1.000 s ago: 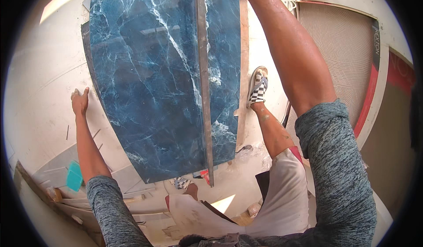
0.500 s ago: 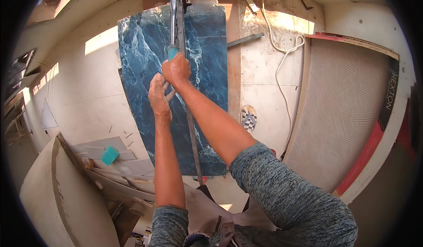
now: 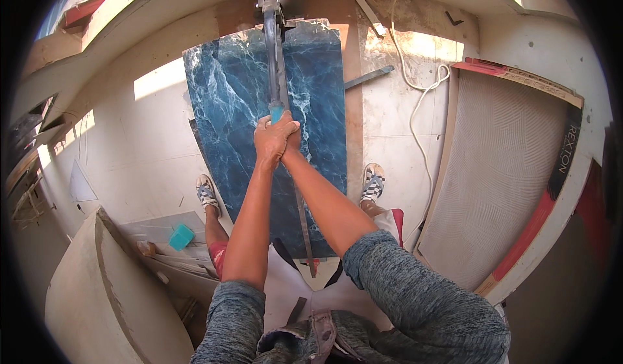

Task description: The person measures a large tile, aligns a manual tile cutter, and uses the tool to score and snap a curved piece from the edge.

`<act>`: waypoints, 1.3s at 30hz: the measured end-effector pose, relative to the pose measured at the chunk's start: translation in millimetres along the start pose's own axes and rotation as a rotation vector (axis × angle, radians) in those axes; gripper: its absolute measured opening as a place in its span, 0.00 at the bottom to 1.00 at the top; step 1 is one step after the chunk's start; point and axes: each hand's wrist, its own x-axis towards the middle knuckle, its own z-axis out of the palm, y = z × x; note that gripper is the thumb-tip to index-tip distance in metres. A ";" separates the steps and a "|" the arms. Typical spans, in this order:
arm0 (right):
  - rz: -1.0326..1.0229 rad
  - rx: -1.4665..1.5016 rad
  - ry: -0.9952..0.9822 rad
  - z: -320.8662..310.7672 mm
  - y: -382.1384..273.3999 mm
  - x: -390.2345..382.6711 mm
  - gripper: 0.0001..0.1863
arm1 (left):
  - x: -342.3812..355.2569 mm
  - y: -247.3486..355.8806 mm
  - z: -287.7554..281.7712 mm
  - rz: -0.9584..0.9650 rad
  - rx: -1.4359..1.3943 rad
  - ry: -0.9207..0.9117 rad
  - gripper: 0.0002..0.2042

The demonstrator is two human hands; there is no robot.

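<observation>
A large blue marbled tile (image 3: 217, 91) with white veins lies in front of me under the long metal rail (image 3: 304, 224) of a tile cutter. The cutter's silvery lever (image 3: 270, 52) runs from a bracket at the far end toward me and ends in a turquoise grip (image 3: 277, 109). Both hands are closed together around that grip. My left hand (image 3: 269, 140) lies on the left and over part of my right hand (image 3: 292, 138), whose fingers are mostly hidden.
A large textured tile panel (image 3: 500, 169) leans at the right in a red-and-black carton. A white cable (image 3: 418, 137) winds across the floor beside it. Left are a turquoise box (image 3: 181, 236), grey offcuts (image 3: 156, 224) and a pale curved panel (image 3: 84, 279). My checkered shoes flank the tile.
My left hand, loose with fingers apart beside the right one before, has closed onto the grip. Both hands and the grip sit slightly nearer me. My view has shifted, showing both feet.
</observation>
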 end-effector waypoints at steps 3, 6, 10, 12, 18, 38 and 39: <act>-0.004 -0.017 0.024 8.1 -3.2 -1.6 0.21 | 11.3 -14.2 -2.4 0.040 -0.066 -0.057 0.40; -0.020 -0.035 0.066 3.8 -5.7 -5.1 0.21 | 18.8 -17.2 -4.0 0.040 -0.056 -0.113 0.38; -0.043 -0.064 0.082 -5.3 -18.5 -4.3 0.21 | 6.2 12.7 -14.0 -0.013 -0.061 -0.152 0.36; -0.029 -0.076 0.098 -4.1 -14.0 -15.9 0.21 | 9.8 1.1 -12.8 0.025 -0.044 -0.156 0.36; -0.092 -0.058 0.117 6.2 -25.0 -11.4 0.21 | 20.7 -14.7 -19.3 0.068 -0.099 -0.144 0.35; -0.009 -0.109 0.050 -28.5 -17.2 -98.0 0.23 | -31.0 -27.8 -81.0 -0.088 -0.449 -0.490 0.25; -0.004 -0.094 0.018 -32.2 -7.7 -109.0 0.24 | -36.2 -29.2 -82.7 -0.075 -0.438 -0.506 0.24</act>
